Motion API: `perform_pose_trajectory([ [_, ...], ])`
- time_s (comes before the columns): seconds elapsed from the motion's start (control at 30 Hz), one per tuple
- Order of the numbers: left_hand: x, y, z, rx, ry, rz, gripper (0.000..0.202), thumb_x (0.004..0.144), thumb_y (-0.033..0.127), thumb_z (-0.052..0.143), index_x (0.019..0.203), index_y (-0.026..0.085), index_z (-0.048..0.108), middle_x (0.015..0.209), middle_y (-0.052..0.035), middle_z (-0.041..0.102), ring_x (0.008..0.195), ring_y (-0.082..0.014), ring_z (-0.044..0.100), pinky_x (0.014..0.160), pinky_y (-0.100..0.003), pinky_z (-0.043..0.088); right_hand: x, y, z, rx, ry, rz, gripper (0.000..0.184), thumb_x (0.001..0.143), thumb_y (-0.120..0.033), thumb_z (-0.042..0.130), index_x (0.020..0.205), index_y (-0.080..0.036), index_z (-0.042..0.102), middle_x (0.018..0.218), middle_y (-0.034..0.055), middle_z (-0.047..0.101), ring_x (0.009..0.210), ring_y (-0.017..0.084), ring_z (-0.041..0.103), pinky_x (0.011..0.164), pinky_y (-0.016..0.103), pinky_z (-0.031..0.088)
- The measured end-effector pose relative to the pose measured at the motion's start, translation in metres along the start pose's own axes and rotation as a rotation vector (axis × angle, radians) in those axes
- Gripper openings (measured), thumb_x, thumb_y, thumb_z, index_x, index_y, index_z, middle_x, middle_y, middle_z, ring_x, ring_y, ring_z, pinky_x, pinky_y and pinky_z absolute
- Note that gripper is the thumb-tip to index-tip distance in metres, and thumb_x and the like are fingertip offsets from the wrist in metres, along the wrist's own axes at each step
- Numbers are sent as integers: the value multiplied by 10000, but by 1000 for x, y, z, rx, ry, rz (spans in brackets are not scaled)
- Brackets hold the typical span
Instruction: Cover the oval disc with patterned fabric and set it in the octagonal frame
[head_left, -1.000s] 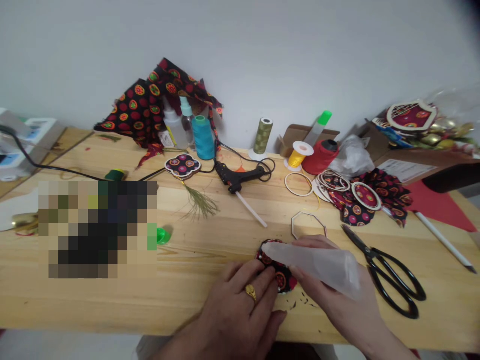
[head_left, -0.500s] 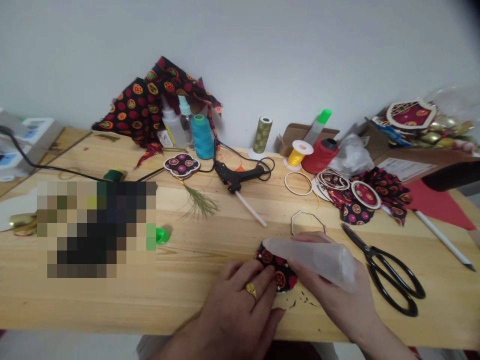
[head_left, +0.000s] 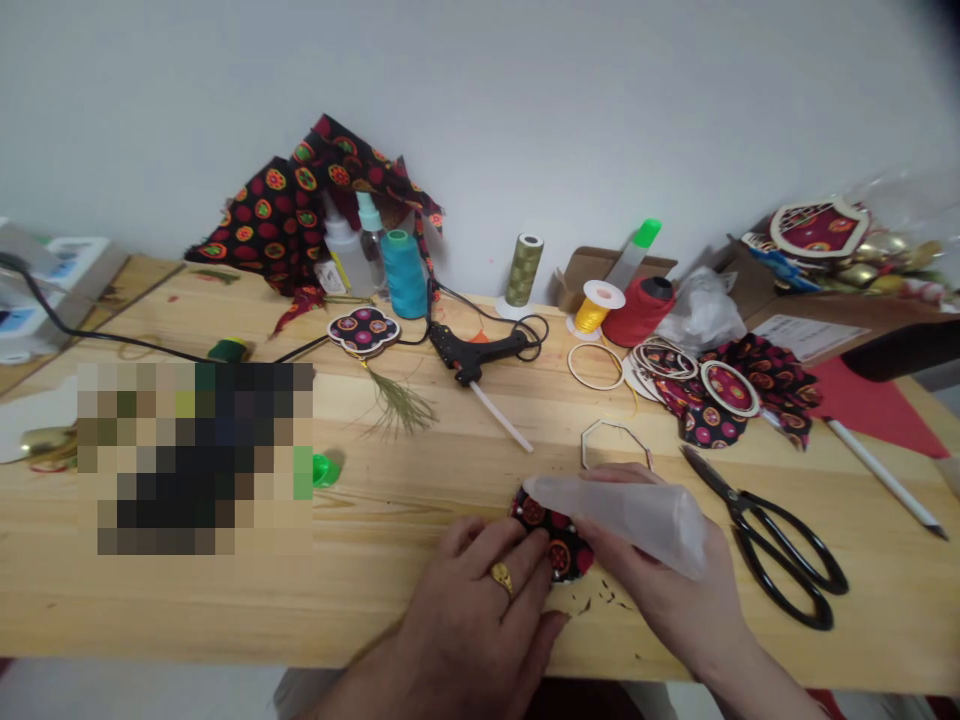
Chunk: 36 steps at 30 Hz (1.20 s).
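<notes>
My left hand (head_left: 484,600), with a gold ring on one finger, lies flat with its fingers stretched over a small patterned fabric piece (head_left: 561,558), pressing it on the table. The piece is dark with red and orange motifs and has small white dots on it. My right hand (head_left: 679,590) is closed around a translucent squeeze bottle (head_left: 630,512), held lying almost level. Its tapered nozzle points left and its tip is at the fabric's upper left edge; whether it touches I cannot tell. Dark scraps (head_left: 600,600) are scattered between my hands.
Right of my right hand lie black-handled scissors (head_left: 780,550) and a white pen (head_left: 885,475). An octagonal frame (head_left: 616,425) is just beyond it. A black glue gun (head_left: 480,352) rests mid-table. Thread spools (head_left: 405,275), patterned cloth (head_left: 262,220) and a cardboard box (head_left: 817,335) line the back.
Almost nothing differs. Both hands, the squeeze bottle and the fabric piece keep their places, with only a slight shift of the whole view.
</notes>
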<state>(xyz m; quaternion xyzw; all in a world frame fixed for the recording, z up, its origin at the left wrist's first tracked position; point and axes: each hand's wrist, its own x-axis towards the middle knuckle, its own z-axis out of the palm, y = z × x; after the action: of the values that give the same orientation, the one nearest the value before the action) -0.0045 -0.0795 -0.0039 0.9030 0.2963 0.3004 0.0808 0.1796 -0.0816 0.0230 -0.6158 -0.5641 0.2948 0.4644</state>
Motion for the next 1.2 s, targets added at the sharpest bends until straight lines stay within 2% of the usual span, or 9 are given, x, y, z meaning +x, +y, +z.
perform_pose_trajectory([
  [0.23, -3, 1, 3, 12, 7, 4, 247, 881, 218, 544, 1044, 111, 695, 1058, -81, 747, 928, -282, 647, 775, -441, 488, 1, -3, -3, 15, 63, 117, 202, 692, -285, 736, 864, -205, 666, 740, 3, 720, 580, 146, 667, 511, 203, 563],
  [0.47, 1, -1, 0, 7, 7, 14, 252, 875, 191, 540, 1058, 103, 689, 1071, -85, 743, 946, -281, 642, 769, -430, 496, -1, -5, 2, 57, -28, 60, 173, 704, -263, 731, 862, -208, 688, 849, 38, 730, 704, 171, 703, 606, 233, 588],
  [0.73, 0, 0, 1, 18, 9, -1, 240, 884, 198, 535, 1043, 116, 695, 1066, -75, 747, 931, -276, 646, 787, -434, 489, 0, 0, -6, 27, 77, 130, 210, 693, -307, 744, 860, -195, 683, 791, 34, 726, 613, 165, 670, 528, 234, 563],
  [0.83, -1, 1, 2, 27, 10, -4, 239, 890, 209, 530, 1033, 122, 700, 1068, -71, 748, 931, -281, 647, 786, -441, 485, -4, 11, -12, 37, 122, 185, 251, 701, -348, 752, 894, -197, 695, 824, 45, 734, 666, 192, 678, 586, 277, 572],
  [0.9, -1, 1, 2, 33, 13, -1, 237, 892, 210, 531, 1029, 120, 702, 1063, -72, 750, 925, -283, 648, 782, -446, 483, -5, 19, -15, 97, 168, 220, 225, 723, -370, 746, 870, -206, 702, 823, 43, 736, 700, 204, 681, 657, 316, 575],
  [1.0, -1, 1, 2, 32, 14, 0, 230, 889, 206, 539, 1020, 116, 705, 1063, -73, 749, 936, -283, 641, 790, -449, 475, -3, 24, -19, 322, 235, 241, 183, 754, -388, 723, 835, -225, 705, 792, 21, 732, 670, 192, 676, 717, 363, 573],
  [1.1, -1, 1, 2, 25, 18, -12, 227, 885, 208, 548, 1020, 117, 705, 1082, -72, 743, 972, -275, 617, 832, -439, 457, 3, 21, -22, 471, 264, 271, 189, 752, -383, 722, 858, -228, 712, 706, 7, 710, 581, 171, 646, 648, 350, 575],
  [1.2, -3, 1, 2, 17, 43, -26, 256, 878, 206, 558, 1079, 119, 691, 1158, -67, 717, 1073, -282, 558, 911, -438, 407, 4, 22, -22, 493, 274, 287, 169, 737, -366, 745, 808, -217, 708, 668, 6, 702, 574, 169, 641, 616, 324, 571],
])
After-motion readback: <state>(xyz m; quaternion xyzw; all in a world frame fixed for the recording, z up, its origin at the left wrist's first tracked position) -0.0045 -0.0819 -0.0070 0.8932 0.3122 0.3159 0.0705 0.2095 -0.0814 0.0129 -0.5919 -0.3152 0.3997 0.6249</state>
